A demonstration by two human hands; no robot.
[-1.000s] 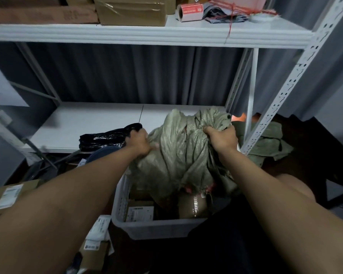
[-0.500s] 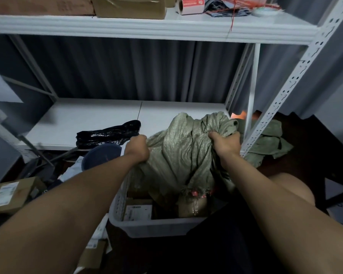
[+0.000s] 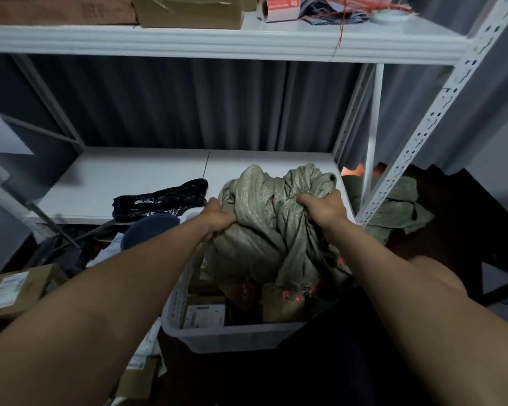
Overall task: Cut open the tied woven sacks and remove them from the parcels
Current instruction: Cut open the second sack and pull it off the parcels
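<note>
A white metal rack (image 3: 440, 92) stands behind everything, its lower shelf (image 3: 135, 183) carrying a black plastic bag (image 3: 159, 199) at the front edge. Below that edge, a white crate (image 3: 232, 336) holds labelled parcels (image 3: 206, 315). Bunched above the crate hangs the green woven sack (image 3: 264, 230); the left hand (image 3: 219, 216) and right hand (image 3: 324, 205) each clench a fistful of its cloth.

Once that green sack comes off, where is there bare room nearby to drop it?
The lower white shelf shows a wide bare stretch, bordered by the black plastic bag in front and the grey curtain behind. The white basket under the woven sack is packed with parcels, and the floor to its left is cluttered with boxes.
</note>
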